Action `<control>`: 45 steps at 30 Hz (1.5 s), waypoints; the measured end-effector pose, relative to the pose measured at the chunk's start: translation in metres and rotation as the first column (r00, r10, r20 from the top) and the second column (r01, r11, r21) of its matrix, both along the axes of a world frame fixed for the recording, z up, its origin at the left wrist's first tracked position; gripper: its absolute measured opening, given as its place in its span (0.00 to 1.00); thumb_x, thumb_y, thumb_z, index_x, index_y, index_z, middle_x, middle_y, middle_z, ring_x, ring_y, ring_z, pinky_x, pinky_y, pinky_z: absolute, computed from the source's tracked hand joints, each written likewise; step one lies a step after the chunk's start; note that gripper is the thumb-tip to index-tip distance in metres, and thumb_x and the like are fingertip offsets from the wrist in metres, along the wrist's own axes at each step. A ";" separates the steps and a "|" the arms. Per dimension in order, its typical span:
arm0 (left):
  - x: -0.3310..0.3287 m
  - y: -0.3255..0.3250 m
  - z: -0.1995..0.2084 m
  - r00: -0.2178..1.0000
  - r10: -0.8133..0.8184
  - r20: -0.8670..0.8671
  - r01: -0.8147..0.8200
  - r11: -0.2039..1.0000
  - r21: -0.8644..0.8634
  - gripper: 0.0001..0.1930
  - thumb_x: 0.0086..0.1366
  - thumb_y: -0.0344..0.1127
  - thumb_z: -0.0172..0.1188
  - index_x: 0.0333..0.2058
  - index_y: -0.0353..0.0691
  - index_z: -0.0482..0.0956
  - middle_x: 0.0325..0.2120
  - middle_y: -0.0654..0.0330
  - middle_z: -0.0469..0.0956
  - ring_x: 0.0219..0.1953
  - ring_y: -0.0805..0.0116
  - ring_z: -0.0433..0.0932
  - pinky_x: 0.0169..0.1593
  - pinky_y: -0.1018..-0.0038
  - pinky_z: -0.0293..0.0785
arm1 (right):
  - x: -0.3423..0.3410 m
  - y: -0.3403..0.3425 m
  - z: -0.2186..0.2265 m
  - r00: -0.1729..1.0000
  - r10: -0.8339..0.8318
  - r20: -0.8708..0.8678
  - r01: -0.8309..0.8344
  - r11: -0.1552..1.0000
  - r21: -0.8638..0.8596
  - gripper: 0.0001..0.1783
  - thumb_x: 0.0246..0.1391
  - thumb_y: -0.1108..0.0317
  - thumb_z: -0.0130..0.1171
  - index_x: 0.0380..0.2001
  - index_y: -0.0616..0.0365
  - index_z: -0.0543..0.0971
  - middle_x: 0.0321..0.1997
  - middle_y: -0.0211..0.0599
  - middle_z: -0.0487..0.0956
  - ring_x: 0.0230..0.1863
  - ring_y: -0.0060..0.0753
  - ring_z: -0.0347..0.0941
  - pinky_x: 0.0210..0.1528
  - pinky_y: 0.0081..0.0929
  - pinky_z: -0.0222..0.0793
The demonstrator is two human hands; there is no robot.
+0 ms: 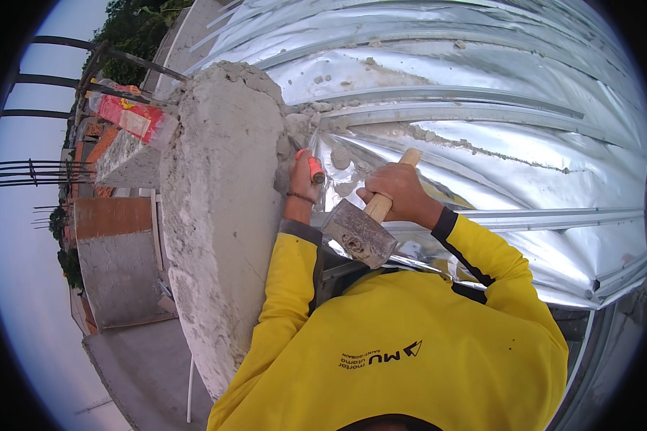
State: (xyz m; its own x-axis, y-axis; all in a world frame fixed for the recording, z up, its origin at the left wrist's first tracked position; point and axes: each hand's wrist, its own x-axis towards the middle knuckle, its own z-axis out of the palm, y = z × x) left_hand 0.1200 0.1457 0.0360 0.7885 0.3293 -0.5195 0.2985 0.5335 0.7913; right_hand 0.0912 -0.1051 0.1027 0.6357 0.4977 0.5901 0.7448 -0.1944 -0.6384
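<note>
My left hand [300,188] is closed around a chisel [315,169] with an orange grip, its dark struck end toward me. The chisel's far part is mostly hidden beyond my fingers, close to the broken side of a rough grey concrete wall [219,165]. In my right hand [404,192] is a club hammer, gripped by its pale wooden handle [378,208]. Its blocky, worn metal head [359,233] hangs nearer my body, apart from the chisel. Mortar rubble [340,156] lies just right of my left hand.
Crumpled silver foil sheeting [410,61] spreads to the right, crossed by metal battens [453,111] and dotted with debris. A red plastic packet [133,118] rests beyond the wall at left, near protruding rebar [50,80]. Lower roofs and walls [118,251] lie below on that side.
</note>
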 end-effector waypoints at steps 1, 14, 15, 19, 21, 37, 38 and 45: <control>0.001 -0.002 0.004 1.000 0.012 -0.002 -0.012 1.000 0.003 0.08 0.65 0.33 0.56 0.27 0.46 0.67 0.17 0.70 0.63 0.16 0.77 0.64 0.19 0.78 0.66 | -0.001 -0.001 0.011 0.994 -0.020 0.108 0.014 0.998 0.061 0.13 0.47 0.67 0.67 0.18 0.52 0.72 0.16 0.33 0.71 0.18 0.41 0.69 0.23 0.35 0.63; 0.018 -0.020 0.024 0.999 0.035 0.023 -0.037 0.995 0.097 0.09 0.61 0.34 0.58 0.26 0.43 0.67 0.19 0.66 0.66 0.16 0.74 0.69 0.17 0.76 0.68 | 0.005 0.001 0.015 0.992 -0.085 0.093 0.065 0.979 0.193 0.13 0.42 0.68 0.69 0.17 0.52 0.72 0.15 0.34 0.70 0.17 0.42 0.68 0.22 0.36 0.63; 0.019 -0.018 0.020 0.999 0.027 0.023 -0.029 0.994 0.104 0.09 0.61 0.34 0.59 0.26 0.43 0.67 0.19 0.66 0.67 0.17 0.74 0.70 0.17 0.76 0.69 | 0.012 0.003 0.003 0.994 -0.061 0.094 0.043 0.982 0.182 0.13 0.43 0.68 0.69 0.17 0.52 0.72 0.16 0.35 0.70 0.17 0.42 0.68 0.23 0.36 0.64; 0.027 -0.004 -0.001 1.000 0.032 -0.001 -0.031 0.993 0.111 0.09 0.61 0.39 0.60 0.31 0.43 0.70 0.21 0.65 0.70 0.19 0.74 0.71 0.18 0.74 0.69 | 0.031 0.012 -0.056 0.952 -0.235 -0.196 0.158 0.925 -0.345 0.07 0.47 0.62 0.63 0.24 0.52 0.79 0.21 0.41 0.78 0.25 0.49 0.76 0.30 0.42 0.71; 0.032 0.029 -0.016 0.999 -0.010 -0.038 0.019 0.970 0.242 0.10 0.62 0.43 0.60 0.33 0.44 0.72 0.23 0.64 0.71 0.20 0.74 0.72 0.18 0.73 0.69 | 0.029 0.023 -0.051 0.870 -0.355 -0.341 0.146 0.847 -0.511 0.08 0.47 0.61 0.61 0.29 0.51 0.82 0.24 0.44 0.81 0.30 0.52 0.79 0.34 0.47 0.73; -0.065 -0.017 0.035 0.998 0.043 0.046 -0.048 0.995 0.092 0.10 0.64 0.36 0.57 0.39 0.43 0.67 0.25 0.61 0.71 0.18 0.76 0.69 0.16 0.78 0.67 | -0.040 -0.028 0.043 0.907 -0.299 -0.295 0.342 0.934 0.103 0.10 0.40 0.65 0.70 0.21 0.54 0.77 0.17 0.37 0.75 0.20 0.46 0.73 0.23 0.34 0.65; -0.072 -0.013 0.040 0.998 0.056 0.037 -0.060 0.991 0.119 0.10 0.64 0.36 0.57 0.40 0.43 0.67 0.25 0.62 0.72 0.18 0.76 0.69 0.16 0.78 0.67 | -0.045 -0.028 0.038 0.916 -0.284 -0.285 0.332 0.933 0.137 0.10 0.40 0.65 0.70 0.21 0.54 0.77 0.17 0.37 0.74 0.19 0.45 0.73 0.23 0.34 0.65; -0.081 -0.011 0.053 0.999 -0.014 -0.042 0.024 0.967 0.254 0.11 0.64 0.40 0.58 0.39 0.44 0.68 0.24 0.63 0.71 0.19 0.76 0.70 0.18 0.77 0.68 | -0.072 -0.018 0.010 0.963 -0.243 -0.117 0.263 0.940 0.219 0.11 0.41 0.62 0.71 0.20 0.48 0.77 0.18 0.30 0.74 0.20 0.38 0.72 0.24 0.33 0.63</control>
State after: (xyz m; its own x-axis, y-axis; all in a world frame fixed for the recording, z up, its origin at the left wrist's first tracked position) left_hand 0.0385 0.1349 0.0887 0.7765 0.4401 -0.4510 0.3402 0.3097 0.8879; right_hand 0.0189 -0.1227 0.1123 0.7765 0.1708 0.6065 0.6301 -0.2092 -0.7478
